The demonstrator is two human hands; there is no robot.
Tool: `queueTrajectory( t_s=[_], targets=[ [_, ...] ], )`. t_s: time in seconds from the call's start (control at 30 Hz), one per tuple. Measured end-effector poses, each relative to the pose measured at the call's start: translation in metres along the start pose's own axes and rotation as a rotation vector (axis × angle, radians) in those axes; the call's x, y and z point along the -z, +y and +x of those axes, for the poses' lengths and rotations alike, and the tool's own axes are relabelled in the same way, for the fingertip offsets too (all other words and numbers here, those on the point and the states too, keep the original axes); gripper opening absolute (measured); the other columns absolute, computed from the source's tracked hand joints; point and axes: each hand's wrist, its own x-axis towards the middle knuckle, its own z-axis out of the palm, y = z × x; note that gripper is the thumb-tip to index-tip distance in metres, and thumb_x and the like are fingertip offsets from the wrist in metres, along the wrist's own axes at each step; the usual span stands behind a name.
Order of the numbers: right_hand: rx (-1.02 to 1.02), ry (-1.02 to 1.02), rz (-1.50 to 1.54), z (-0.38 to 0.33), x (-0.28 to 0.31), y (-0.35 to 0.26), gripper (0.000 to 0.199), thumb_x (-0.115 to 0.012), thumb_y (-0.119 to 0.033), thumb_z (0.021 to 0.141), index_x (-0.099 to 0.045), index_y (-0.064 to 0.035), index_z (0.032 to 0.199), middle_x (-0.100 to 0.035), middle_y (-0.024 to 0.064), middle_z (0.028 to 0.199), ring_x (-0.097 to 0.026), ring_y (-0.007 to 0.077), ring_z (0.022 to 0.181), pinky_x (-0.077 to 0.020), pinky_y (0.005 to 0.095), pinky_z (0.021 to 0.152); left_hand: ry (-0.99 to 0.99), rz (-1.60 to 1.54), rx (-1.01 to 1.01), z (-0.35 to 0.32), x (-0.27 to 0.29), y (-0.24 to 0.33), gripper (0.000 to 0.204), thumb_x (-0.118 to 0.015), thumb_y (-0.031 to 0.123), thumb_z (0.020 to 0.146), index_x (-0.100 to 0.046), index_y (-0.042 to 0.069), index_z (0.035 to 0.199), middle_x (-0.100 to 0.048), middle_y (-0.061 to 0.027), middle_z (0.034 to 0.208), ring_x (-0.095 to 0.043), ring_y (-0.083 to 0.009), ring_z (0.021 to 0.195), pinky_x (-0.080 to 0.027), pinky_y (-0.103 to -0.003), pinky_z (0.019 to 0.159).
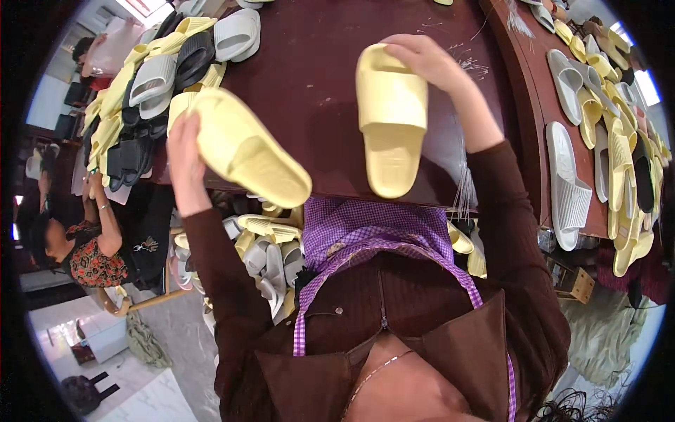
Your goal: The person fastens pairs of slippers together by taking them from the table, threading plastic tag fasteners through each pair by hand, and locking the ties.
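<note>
My left hand (185,151) is closed on the side of a pale yellow slide slipper (253,151). That slipper is tilted, its heel end pointing down and to the right toward me, above the table's near edge. In my right hand (425,60) is another pale yellow slide slipper (392,102), gripped at its toe end with the fingers over the toe opening. Its wide smooth strap faces up and its heel end points toward me. The two slippers are apart from each other.
A dark red table (302,63) lies before me. Grey, black and yellow slippers are piled at its left, with a grey pair (237,34) nearby. White plastic ties (464,186) hang at the near edge. More slippers (568,186) cover the right side surface. A co-worker (88,250) is at left.
</note>
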Motion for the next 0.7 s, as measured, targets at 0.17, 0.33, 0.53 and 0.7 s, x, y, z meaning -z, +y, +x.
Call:
queueTrajectory(
  t_s=[0.17, 0.33, 0.53, 0.7],
  targets=[
    [0.126, 0.020, -0.077, 0.032, -0.055, 0.014, 0.029, -0.055, -0.023, 0.089, -0.064, -0.0014, 0.106, -0.068, 0.0121, 0.097, -0.063, 0.0197, 0.090, -0.0486, 0.0312, 0.080, -0.370, 0.163, 0.076, 0.018, -0.092, -0.012, 0.037, -0.056, 0.021, 0.090, -0.055, -0.004, 0.117, -0.060, -0.0108, 0.110, -0.057, -0.0168, 0.097, -0.045, -0.028, 0.085],
    [0.046, 0.282, -0.228, 0.035, -0.038, 0.052, 0.022, -0.060, -0.019, 0.084, -0.067, -0.0045, 0.100, -0.068, 0.0139, 0.093, -0.065, 0.0249, 0.085, -0.0499, 0.0330, 0.077, -0.178, 0.559, -0.357, 0.018, -0.110, -0.061, 0.035, -0.056, 0.019, 0.089, -0.056, -0.004, 0.114, -0.058, -0.0158, 0.112, -0.057, -0.0231, 0.100, -0.044, -0.031, 0.088],
    [-0.189, 0.504, -0.415, 0.022, 0.035, 0.118, 0.023, -0.063, -0.022, 0.078, -0.069, -0.0037, 0.091, -0.067, 0.0176, 0.093, -0.063, 0.0336, 0.092, -0.0496, 0.0381, 0.082, -0.077, 0.437, -0.265, -0.027, -0.110, -0.044, 0.030, -0.056, 0.013, 0.087, -0.056, -0.004, 0.112, -0.057, -0.0167, 0.111, -0.057, -0.0246, 0.101, -0.045, -0.032, 0.089],
    [-0.518, 0.458, -0.632, 0.037, 0.014, 0.125, 0.030, -0.064, -0.028, 0.076, -0.068, -0.0029, 0.092, -0.066, 0.0191, 0.096, -0.063, 0.0346, 0.094, -0.0483, 0.0415, 0.084, -0.092, 0.288, -0.324, -0.074, -0.124, -0.027, 0.031, -0.056, 0.010, 0.090, -0.053, -0.005, 0.117, -0.059, -0.0129, 0.110, -0.058, -0.0174, 0.096, -0.046, -0.028, 0.084]
  ],
)
